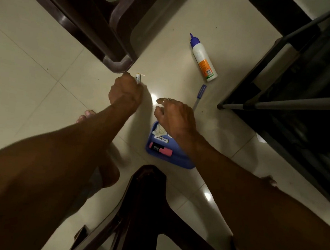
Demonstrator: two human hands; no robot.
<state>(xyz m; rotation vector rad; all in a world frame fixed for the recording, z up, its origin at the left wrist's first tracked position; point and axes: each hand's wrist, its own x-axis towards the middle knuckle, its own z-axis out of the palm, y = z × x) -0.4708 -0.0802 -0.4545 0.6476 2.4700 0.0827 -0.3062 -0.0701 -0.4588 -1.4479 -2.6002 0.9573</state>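
1. Head view: the left hand grips a small white cylindrical tube, its long axis pointing away from the wrist.
2. The tube sits up-left of the blue plastic tray.
3. The right hand, loosely curled and empty, hovers over that tray.

Home interior: glossy cream floor tiles, dark plastic chair legs, bare foot.

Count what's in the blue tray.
3 in view: pink highlighter nearest, white labelled stick just beyond it, crumpled paper at the far end. The right hand covers part of the blue tray, so more may be hidden.
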